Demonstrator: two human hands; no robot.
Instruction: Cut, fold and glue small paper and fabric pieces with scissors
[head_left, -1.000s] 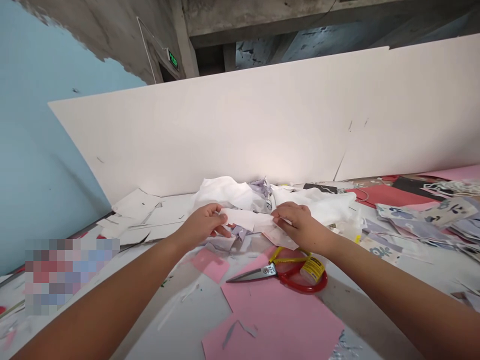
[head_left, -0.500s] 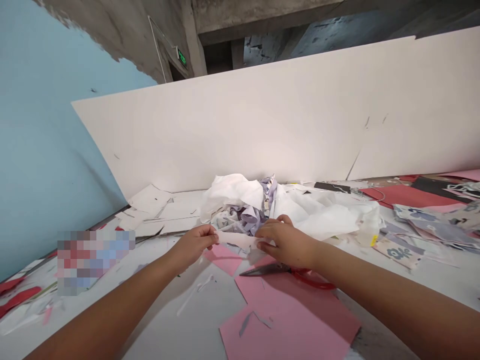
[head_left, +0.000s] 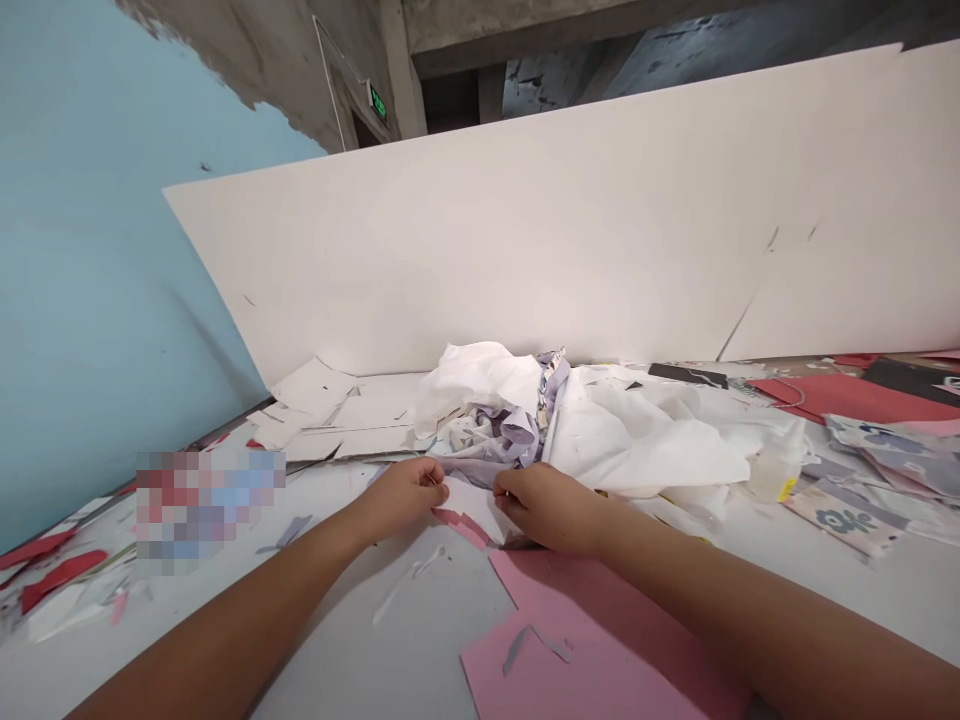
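A thin white sheet (head_left: 474,508), cloth or tissue I cannot tell which, spans the space between my hands. My left hand (head_left: 405,503) pinches its left edge, fingers closed. At the other side my right hand (head_left: 551,508) is closed on it too, fingertips curled inward. Just beyond them lies a crumpled heap of white cloth (head_left: 480,385) with lavender printed cloth (head_left: 516,428) bunched inside. Pink paper (head_left: 592,640) lies flat below my right forearm, with thin grey scraps on it. The red-handled scissors are hidden now.
A white panel (head_left: 480,260) stands behind the work surface, beside a blue wall (head_left: 82,300). To the right are a clear bottle (head_left: 776,465), red paper (head_left: 862,398) and floral pieces (head_left: 847,515). White board pieces (head_left: 367,415) and red scraps (head_left: 64,580) lie left.
The white sheet has dropped lower and spread out between my hands. My right hand has moved down slightly, and the scissors have gone out of sight. The view has shifted slightly left.
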